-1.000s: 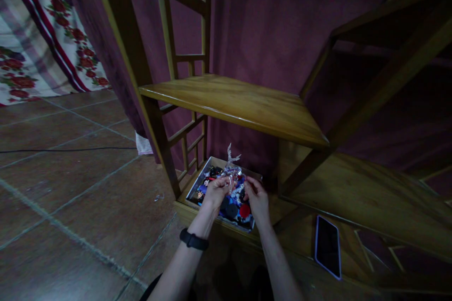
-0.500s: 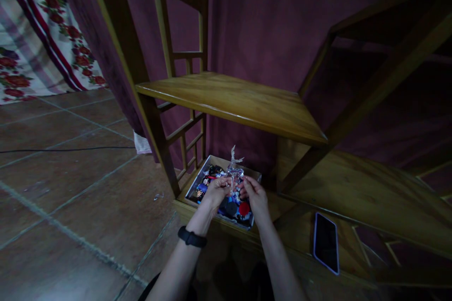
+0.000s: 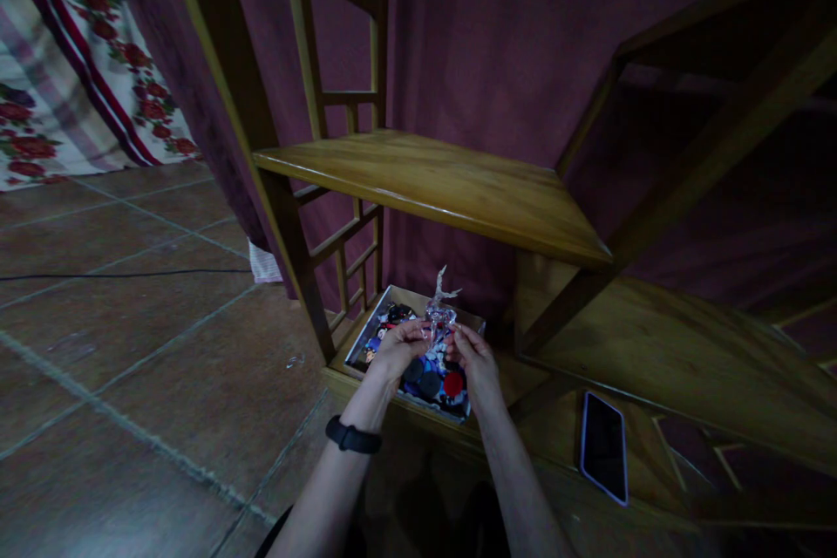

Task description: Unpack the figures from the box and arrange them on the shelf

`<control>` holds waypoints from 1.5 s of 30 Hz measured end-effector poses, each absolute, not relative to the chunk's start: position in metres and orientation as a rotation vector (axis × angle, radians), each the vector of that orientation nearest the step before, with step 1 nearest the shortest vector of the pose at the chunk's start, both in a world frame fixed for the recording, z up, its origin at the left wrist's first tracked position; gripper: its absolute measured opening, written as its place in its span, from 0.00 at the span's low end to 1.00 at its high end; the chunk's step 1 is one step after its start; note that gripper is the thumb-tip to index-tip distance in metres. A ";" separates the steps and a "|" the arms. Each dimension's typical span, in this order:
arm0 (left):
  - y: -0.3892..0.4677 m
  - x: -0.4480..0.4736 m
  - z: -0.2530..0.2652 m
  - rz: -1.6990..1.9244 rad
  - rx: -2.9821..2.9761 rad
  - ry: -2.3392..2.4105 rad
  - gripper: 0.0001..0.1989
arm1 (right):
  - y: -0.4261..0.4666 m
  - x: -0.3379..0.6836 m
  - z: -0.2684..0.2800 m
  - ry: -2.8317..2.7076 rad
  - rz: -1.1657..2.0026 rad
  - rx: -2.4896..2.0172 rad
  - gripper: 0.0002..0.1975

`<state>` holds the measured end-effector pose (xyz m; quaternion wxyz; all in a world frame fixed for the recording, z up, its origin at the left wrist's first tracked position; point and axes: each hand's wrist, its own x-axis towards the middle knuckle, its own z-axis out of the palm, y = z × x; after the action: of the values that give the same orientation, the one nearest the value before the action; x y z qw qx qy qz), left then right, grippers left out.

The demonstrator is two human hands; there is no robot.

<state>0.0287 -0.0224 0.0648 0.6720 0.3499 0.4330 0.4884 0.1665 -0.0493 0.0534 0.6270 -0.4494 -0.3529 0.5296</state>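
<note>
Just above the open box (image 3: pixel 406 298), a clear figurine (image 3: pixel 439 312) is sitting at the fingertips of the left hand (image 3: pixel 400 347), which is pinching its lower left side between thumb and fingers. The right hand (image 3: pixel 472 353) is meeting it from the other side, its fingers curling inward close together at the figurine's right end; whether they are pinching it too, I cannot tell. The figurine is standing roughly upright between the two hands, its pale branching top pointing up beyond the fingertips, its lower part showing in the gap between them. Both hands are angling toward each other, backs facing up, and the forearms are reaching forward from the bottom edge, converging over the box, with a black wristband (image 3: pixel 353 436) circling the left wrist. Underneath, small colourful pieces are crowding the box, a red disc (image 3: pixel 452 384) lying near its front right corner and a dark disc (image 3: pixel 429 384) resting just beside that. The box itself is sitting on the low wooden ledge, beneath a wooden shelf (image 3: pixel 425 179). Off to the right, well apart from the hands, a phone (image 3: pixel 603 446) is lying flat, and a purple curtain (image 3: pixel 471 44) is hanging behind everything.
</note>
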 end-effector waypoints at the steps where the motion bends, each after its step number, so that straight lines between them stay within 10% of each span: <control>1: -0.023 0.028 0.067 1.096 0.789 0.977 0.20 | -0.049 0.167 0.053 -0.814 1.207 -1.038 0.15; 45: -0.019 0.022 0.064 1.277 0.611 0.996 0.08 | -0.047 0.163 0.043 -0.945 1.169 -1.150 0.21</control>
<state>0.0219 -0.0195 0.0639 0.6483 0.2689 0.4383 0.5615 0.1632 -0.0471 0.0429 0.5849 -0.4928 -0.4050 0.5010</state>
